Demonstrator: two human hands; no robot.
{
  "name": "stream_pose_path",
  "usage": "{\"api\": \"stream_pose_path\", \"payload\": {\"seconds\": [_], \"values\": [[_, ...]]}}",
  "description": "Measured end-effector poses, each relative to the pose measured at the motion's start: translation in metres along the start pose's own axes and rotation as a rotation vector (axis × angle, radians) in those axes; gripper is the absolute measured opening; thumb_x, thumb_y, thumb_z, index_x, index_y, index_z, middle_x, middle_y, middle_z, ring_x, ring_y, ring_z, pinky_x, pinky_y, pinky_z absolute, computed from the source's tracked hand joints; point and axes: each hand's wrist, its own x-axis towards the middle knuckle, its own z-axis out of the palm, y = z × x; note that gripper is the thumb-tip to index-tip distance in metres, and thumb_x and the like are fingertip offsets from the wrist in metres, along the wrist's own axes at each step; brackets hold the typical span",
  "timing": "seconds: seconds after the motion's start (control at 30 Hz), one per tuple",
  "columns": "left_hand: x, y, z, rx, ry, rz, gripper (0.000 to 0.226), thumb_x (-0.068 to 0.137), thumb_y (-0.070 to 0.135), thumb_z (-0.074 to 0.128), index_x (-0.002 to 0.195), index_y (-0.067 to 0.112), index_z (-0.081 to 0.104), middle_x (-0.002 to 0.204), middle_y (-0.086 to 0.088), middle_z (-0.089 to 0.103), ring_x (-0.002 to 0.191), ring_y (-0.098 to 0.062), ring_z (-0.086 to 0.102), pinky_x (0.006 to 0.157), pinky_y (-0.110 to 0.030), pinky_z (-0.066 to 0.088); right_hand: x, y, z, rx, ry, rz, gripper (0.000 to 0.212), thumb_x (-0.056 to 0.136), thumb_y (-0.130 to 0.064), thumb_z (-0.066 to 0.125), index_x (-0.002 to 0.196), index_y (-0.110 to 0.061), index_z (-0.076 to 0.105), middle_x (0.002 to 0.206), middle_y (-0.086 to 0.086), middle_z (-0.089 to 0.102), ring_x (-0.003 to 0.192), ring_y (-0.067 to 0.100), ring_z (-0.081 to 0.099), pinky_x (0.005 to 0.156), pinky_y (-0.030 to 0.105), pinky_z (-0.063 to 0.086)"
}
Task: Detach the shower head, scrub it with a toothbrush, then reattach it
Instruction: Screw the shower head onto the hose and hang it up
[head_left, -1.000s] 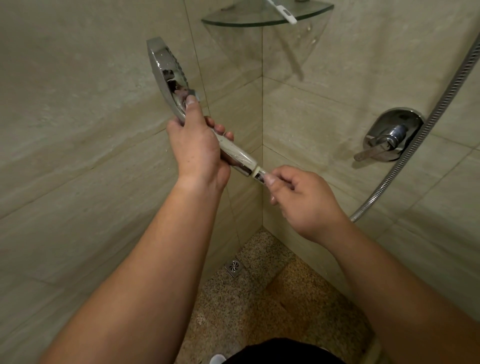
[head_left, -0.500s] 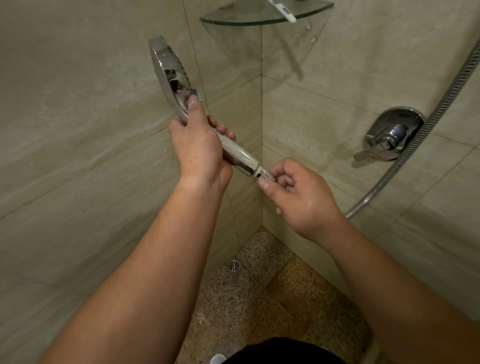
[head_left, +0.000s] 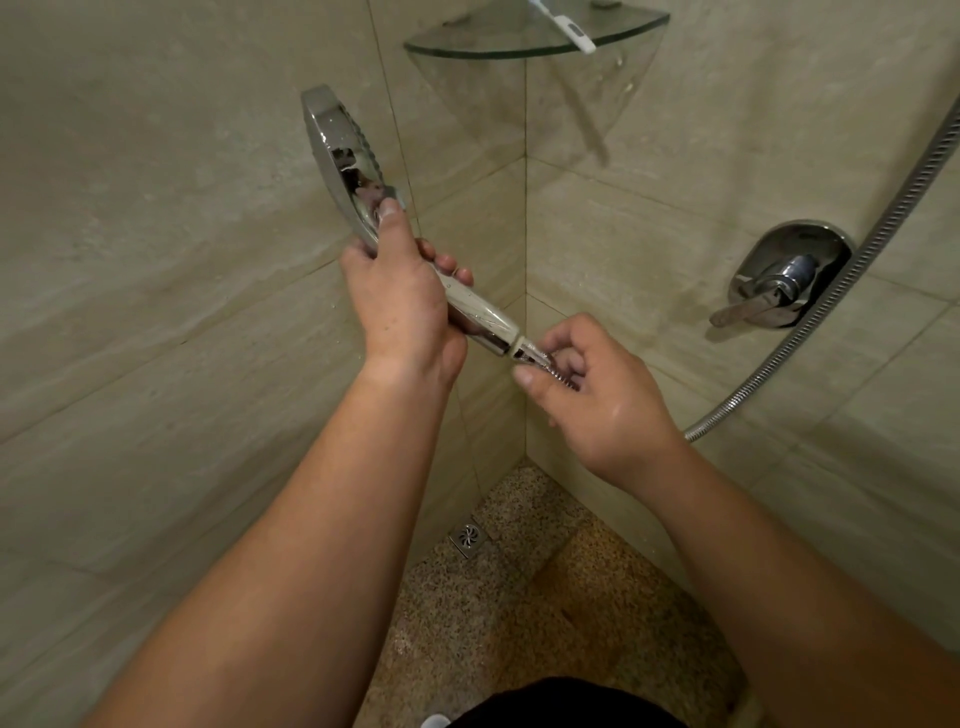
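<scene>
A chrome shower head (head_left: 340, 156) points up and to the left, its pale handle running down to the right. My left hand (head_left: 400, 301) grips the handle, thumb laid along the neck of the head. My right hand (head_left: 597, 395) pinches the hose nut (head_left: 540, 358) at the handle's lower end, thumb and fingers curled round it. The ribbed metal hose (head_left: 852, 270) loops from behind my right hand up the right wall. A white toothbrush (head_left: 563, 26) lies on the glass corner shelf (head_left: 498, 49) above.
Beige tiled walls meet in the corner ahead. A chrome mixer tap (head_left: 779, 283) with a lever is on the right wall. A small square floor drain (head_left: 467, 538) sits in the speckled floor below.
My right hand has shifted its fingers on the hose nut, thumb now lower and under it. The shower head and my left hand have barely moved.
</scene>
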Motion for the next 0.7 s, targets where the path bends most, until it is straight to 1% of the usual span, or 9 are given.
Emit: {"api": "stream_pose_path", "payload": {"seconds": [0.13, 0.23, 0.3, 0.37, 0.43, 0.5, 0.53, 0.6, 0.7], "values": [[0.0014, 0.0007, 0.0002, 0.002, -0.005, 0.007, 0.015, 0.107, 0.027, 0.054, 0.103, 0.016, 0.046, 0.069, 0.0, 0.045, 0.05, -0.011, 0.046, 0.048, -0.027, 0.044, 0.0005, -0.0011, 0.0004, -0.039, -0.002, -0.009, 0.023, 0.096, -0.049, 0.047, 0.093, -0.031, 0.061, 0.071, 0.004, 0.065, 0.064, 0.026, 0.062, 0.06, 0.048, 0.054], [0.0023, -0.0006, 0.0001, 0.004, -0.007, 0.005, 0.015, 0.106, 0.028, 0.054, 0.104, 0.015, 0.046, 0.07, -0.001, 0.045, 0.051, -0.011, 0.046, 0.048, -0.027, 0.044, 0.0025, 0.0032, 0.0028, 0.011, 0.015, 0.004, 0.015, 0.09, -0.048, 0.06, 0.098, -0.036, 0.056, 0.068, -0.004, 0.06, 0.066, 0.025, 0.063, 0.061, 0.048, 0.055], [0.003, -0.0012, 0.0001, 0.004, -0.003, 0.004, 0.015, 0.106, 0.028, 0.054, 0.105, 0.015, 0.046, 0.071, -0.001, 0.045, 0.051, -0.011, 0.046, 0.048, -0.027, 0.045, 0.0035, 0.0066, 0.0033, -0.019, 0.042, -0.019, 0.014, 0.093, -0.045, 0.057, 0.092, -0.031, 0.058, 0.066, -0.001, 0.06, 0.063, 0.024, 0.061, 0.06, 0.047, 0.054], [0.0032, -0.0014, 0.0007, 0.004, 0.001, 0.004, 0.015, 0.106, 0.027, 0.055, 0.104, 0.015, 0.046, 0.07, -0.001, 0.045, 0.05, -0.011, 0.046, 0.048, -0.027, 0.044, 0.0035, 0.0051, 0.0027, -0.062, 0.042, -0.023, 0.023, 0.096, -0.048, 0.048, 0.09, -0.03, 0.061, 0.067, 0.003, 0.063, 0.061, 0.023, 0.062, 0.06, 0.044, 0.053], [0.0037, -0.002, 0.0013, 0.001, 0.0, 0.003, 0.016, 0.106, 0.027, 0.055, 0.103, 0.015, 0.045, 0.069, -0.001, 0.045, 0.05, -0.012, 0.046, 0.048, -0.027, 0.044, 0.0039, 0.0059, 0.0035, -0.018, 0.036, -0.013, 0.021, 0.092, -0.052, 0.052, 0.1, -0.034, 0.059, 0.07, 0.002, 0.062, 0.064, 0.022, 0.063, 0.061, 0.046, 0.055], [0.0042, -0.0024, 0.0018, 0.001, -0.002, -0.001, 0.016, 0.106, 0.028, 0.055, 0.103, 0.015, 0.045, 0.069, 0.0, 0.045, 0.051, -0.012, 0.046, 0.049, -0.028, 0.044, 0.0049, 0.007, 0.0049, 0.009, 0.047, -0.005, 0.017, 0.09, -0.049, 0.058, 0.098, -0.034, 0.055, 0.069, 0.0, 0.06, 0.064, 0.024, 0.062, 0.059, 0.048, 0.054], [0.0047, -0.0024, 0.0019, 0.004, 0.0, -0.001, 0.016, 0.106, 0.028, 0.055, 0.103, 0.015, 0.045, 0.069, 0.0, 0.045, 0.051, -0.012, 0.046, 0.049, -0.028, 0.044, 0.0054, 0.0074, 0.0049, -0.009, 0.055, -0.014, 0.015, 0.092, -0.046, 0.057, 0.094, -0.032, 0.056, 0.067, 0.001, 0.06, 0.062, 0.025, 0.061, 0.058, 0.048, 0.054], [0.0056, -0.0023, 0.0021, 0.012, 0.003, -0.001, 0.016, 0.106, 0.028, 0.055, 0.104, 0.015, 0.045, 0.069, 0.0, 0.045, 0.051, -0.012, 0.046, 0.049, -0.027, 0.044, 0.006, 0.0054, 0.0038, -0.072, 0.065, -0.033, 0.025, 0.097, -0.046, 0.047, 0.086, -0.028, 0.059, 0.065, 0.004, 0.061, 0.059, 0.023, 0.06, 0.057, 0.044, 0.053], [0.0073, -0.0032, 0.0019, 0.011, 0.001, -0.005, 0.016, 0.106, 0.028, 0.055, 0.105, 0.015, 0.046, 0.07, 0.0, 0.046, 0.051, -0.011, 0.047, 0.049, -0.028, 0.045, 0.0053, 0.0035, 0.0032, -0.054, 0.02, -0.035, 0.015, 0.094, -0.051, 0.05, 0.097, -0.037, 0.055, 0.067, -0.002, 0.06, 0.057, 0.015, 0.059, 0.057, 0.038, 0.052]]}}
